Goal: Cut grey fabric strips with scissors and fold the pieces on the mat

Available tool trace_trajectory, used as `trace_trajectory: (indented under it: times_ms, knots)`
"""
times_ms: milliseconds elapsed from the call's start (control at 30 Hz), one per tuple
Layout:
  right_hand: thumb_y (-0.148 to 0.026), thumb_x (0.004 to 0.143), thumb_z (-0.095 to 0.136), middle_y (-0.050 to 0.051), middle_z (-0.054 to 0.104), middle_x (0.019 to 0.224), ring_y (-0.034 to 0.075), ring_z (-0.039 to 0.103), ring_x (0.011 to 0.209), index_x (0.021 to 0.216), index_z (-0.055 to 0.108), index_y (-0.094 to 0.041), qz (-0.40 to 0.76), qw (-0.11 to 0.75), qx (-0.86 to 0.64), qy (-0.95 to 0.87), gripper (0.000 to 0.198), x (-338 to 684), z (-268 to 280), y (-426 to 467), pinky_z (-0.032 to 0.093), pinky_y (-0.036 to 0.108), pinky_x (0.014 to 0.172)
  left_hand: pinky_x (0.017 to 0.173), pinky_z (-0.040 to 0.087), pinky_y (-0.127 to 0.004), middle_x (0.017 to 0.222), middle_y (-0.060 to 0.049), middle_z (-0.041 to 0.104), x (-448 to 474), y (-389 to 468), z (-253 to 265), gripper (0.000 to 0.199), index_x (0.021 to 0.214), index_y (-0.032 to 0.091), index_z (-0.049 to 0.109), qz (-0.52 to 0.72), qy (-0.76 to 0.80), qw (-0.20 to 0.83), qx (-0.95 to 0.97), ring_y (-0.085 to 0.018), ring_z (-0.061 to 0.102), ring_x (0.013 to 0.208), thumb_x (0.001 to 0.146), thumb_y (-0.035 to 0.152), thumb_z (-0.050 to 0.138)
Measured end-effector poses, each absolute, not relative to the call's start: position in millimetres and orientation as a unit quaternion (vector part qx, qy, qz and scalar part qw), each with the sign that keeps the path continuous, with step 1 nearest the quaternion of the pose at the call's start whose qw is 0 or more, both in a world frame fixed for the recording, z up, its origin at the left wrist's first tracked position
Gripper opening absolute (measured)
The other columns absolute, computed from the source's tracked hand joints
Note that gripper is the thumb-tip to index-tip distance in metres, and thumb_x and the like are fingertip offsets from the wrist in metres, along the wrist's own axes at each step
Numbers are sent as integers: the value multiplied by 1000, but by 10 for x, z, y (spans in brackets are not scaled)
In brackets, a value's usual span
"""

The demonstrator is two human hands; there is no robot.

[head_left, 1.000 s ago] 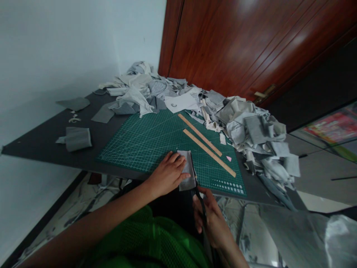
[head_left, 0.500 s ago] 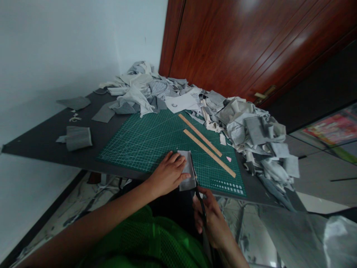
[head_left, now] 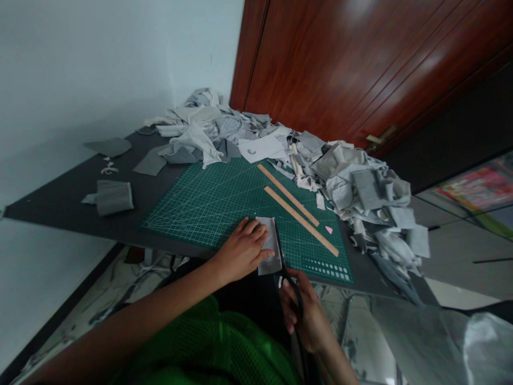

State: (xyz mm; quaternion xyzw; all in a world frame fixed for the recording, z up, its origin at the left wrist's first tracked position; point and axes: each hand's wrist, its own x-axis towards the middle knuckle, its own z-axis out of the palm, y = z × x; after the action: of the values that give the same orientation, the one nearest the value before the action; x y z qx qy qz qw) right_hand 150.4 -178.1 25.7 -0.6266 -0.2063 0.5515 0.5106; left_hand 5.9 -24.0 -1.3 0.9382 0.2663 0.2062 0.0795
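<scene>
A small grey rectangle of fabric (head_left: 271, 262) lies at the front edge of the green cutting mat (head_left: 208, 198), its near end reaching past the table edge. My left hand (head_left: 246, 248) rests flat on its left side, fingers stretched out. In my right hand (head_left: 304, 310) is a pair of black-handled scissors (head_left: 297, 297), fingers wrapped round the handles. The dark blades lie along the fabric's right edge. Whether the blades are apart I cannot make out.
Two wooden rulers (head_left: 300, 220) lie slanted on the mat, with a pink chalk piece (head_left: 329, 230) beside them. Heaps of grey and white fabric scraps (head_left: 344, 171) line the back and right of the table. A folded grey piece (head_left: 114, 198) sits at the left.
My right hand and the scissor handles have shifted slightly to the right. The fabric and my left hand stay in place.
</scene>
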Motion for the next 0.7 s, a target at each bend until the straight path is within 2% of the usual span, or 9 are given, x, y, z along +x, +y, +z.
trace_trajectory:
  times_ms: [233,700]
  knots:
    - [-65,65,86,-14,50,59,4,35,35,109,52,-25,540,501,-636,-230,68,1524,265,-1707,35,13,28,123,28,-53,139,-13,62,57,-240,-8,49,134,14,62,216,265,77,937,-30,46,138,106,50,46]
    - [-64,73,83,-13,51,62,4,38,37,114,52,-25,530,504,-630,-259,64,1551,180,-1760,36,14,31,124,27,-52,139,-14,62,49,-249,0,49,133,13,62,209,266,81,938,-30,46,138,106,51,45]
